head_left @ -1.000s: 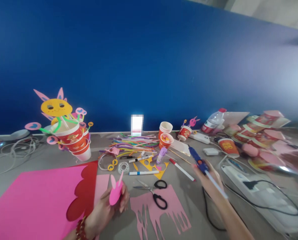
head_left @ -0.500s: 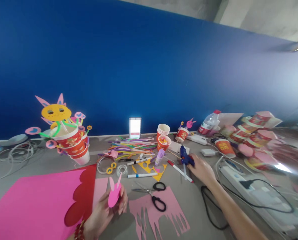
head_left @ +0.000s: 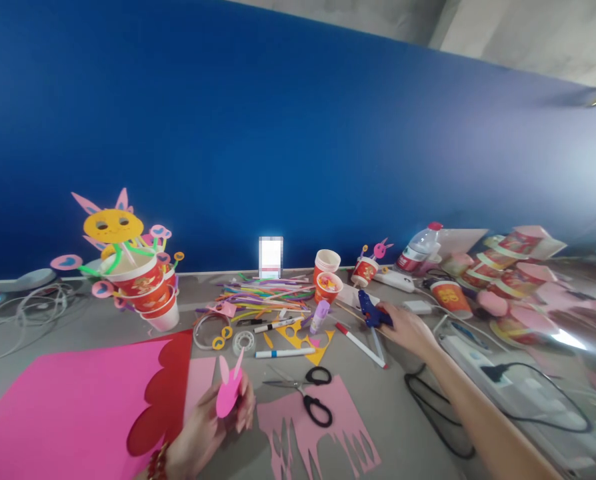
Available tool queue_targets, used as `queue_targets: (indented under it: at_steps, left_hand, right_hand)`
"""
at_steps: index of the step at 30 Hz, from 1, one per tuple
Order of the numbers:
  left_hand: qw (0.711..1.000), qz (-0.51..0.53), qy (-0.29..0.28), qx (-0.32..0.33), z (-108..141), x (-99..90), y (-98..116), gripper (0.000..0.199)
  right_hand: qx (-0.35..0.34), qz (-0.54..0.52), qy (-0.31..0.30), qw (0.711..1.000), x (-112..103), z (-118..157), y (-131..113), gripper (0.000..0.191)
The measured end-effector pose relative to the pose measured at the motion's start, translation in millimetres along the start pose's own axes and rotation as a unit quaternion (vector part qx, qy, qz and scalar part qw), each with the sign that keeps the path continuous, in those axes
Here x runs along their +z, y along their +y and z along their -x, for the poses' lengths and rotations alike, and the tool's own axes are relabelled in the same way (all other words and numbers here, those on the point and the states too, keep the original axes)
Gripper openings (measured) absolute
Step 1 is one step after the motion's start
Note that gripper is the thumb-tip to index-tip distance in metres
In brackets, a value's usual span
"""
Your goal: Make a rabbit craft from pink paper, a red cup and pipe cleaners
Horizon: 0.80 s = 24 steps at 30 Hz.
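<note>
Between the fingers of my left hand (head_left: 209,421) is a pink paper bunny head (head_left: 229,393) with two paler pink ears pointing up. My right hand (head_left: 407,331), arm stretched forward, grips a blue glue gun (head_left: 372,311) by its handle; a clear glue stick shows at its back end. Close to the gun lies a red-capped marker (head_left: 362,345). Black-handled scissors (head_left: 308,393) rest spread on a cut-up pale pink sheet (head_left: 328,417), to the right of my left hand. Just behind the bunny head is a roll of tape (head_left: 243,343).
Large pink sheets (head_left: 73,407) over red ones cover the left front. Decorated paper cups (head_left: 143,283) stand behind them. Pipe cleaners (head_left: 263,293) lie at the back middle, beside stacked cups (head_left: 327,261). A power strip (head_left: 508,393) and black cable (head_left: 435,407) occupy the right.
My right hand has shifted slightly right with the glue gun, whose nozzle now tilts more to the left. The black cable has slid right. My left hand stays about where it was.
</note>
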<state>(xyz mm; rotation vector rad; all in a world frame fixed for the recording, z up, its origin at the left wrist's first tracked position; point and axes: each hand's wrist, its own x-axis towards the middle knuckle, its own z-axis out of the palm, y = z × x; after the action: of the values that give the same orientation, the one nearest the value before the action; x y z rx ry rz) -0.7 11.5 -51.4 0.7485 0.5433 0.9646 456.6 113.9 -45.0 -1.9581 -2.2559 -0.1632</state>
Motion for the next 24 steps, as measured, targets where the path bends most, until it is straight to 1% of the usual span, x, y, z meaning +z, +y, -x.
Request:
queue_targets:
  at_steps: [3,7,12,17,24]
  left_hand:
    - [1.0,-0.004,0.006,-0.003,0.3,-0.7,-0.3,0.026]
    - [1.0,0.01,-0.001,-0.003,0.2,-0.9,-1.1,0.034]
    - [1.0,-0.001,0.0,0.005,-0.8,-2.8,-2.6,0.028]
    - [1.0,0.0,-0.003,-0.002,-0.8,-3.8,-2.4,0.031]
    - [1.0,0.004,-0.002,-0.002,-0.6,-0.3,-0.2,0.032]
  right_hand:
    - [-0.001,0.0,-0.001,1.0,1.7,-0.6,-0.5,0.036]
    - [-0.01,-0.005,-0.011,1.0,3.2,1.8,-4.3,0.039]
    - [-0.025,-0.018,-0.025,0.999,-1.2,2.3,-5.0,0.042]
    - [-0.028,-0.03,-0.036,0.998,-6.2,2.5,-10.2,0.042]
    - [-0.033,-0.042,-0.042,0.998,-4.9,0.0,-11.4,0.041]
